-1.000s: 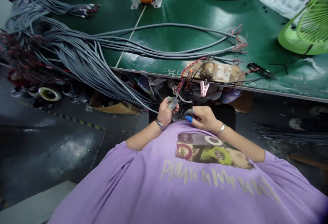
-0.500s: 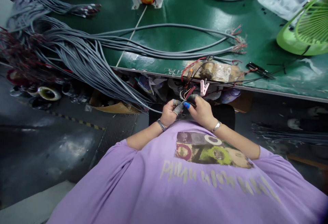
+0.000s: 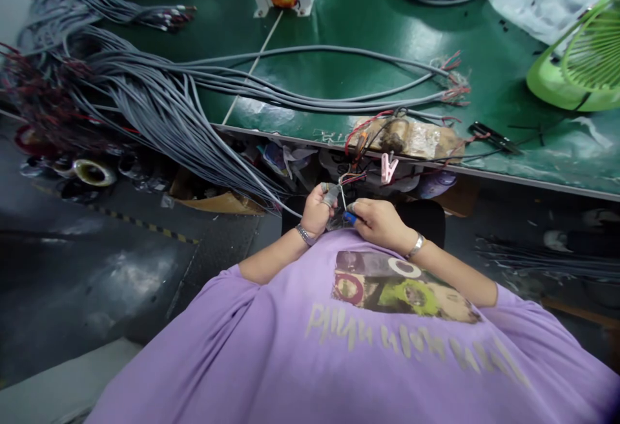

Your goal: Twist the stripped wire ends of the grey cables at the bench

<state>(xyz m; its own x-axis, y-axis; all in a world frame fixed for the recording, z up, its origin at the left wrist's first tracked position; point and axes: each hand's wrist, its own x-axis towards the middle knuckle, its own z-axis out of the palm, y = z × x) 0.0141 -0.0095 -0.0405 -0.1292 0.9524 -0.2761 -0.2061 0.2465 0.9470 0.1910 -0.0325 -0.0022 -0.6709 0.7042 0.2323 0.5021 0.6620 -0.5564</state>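
Observation:
A grey cable (image 3: 290,209) comes in from the left, and my left hand (image 3: 319,211) is closed around its end, with tape on the fingertips. Thin coloured wires (image 3: 355,177) fan out beyond the fingers. My right hand (image 3: 380,222), with blue tape on one finger, pinches a whitish strand (image 3: 343,196) that runs taut from the cable end down toward me. Both hands are in front of my purple shirt, just below the table edge. A pink clothes peg (image 3: 388,169) hangs at that edge beyond my right hand.
Many grey cables (image 3: 159,114) spill over the left side of the green table (image 3: 339,23). A taped block (image 3: 411,134) and a black tool (image 3: 494,137) lie along the front edge. A green fan (image 3: 552,81) stands at the right. Below are boxes and wire spools (image 3: 94,173).
My right hand has moved back toward my body, away from my left hand, drawing out the whitish strand. The coloured wires now spread to the right. My left hand stays nearly in place.

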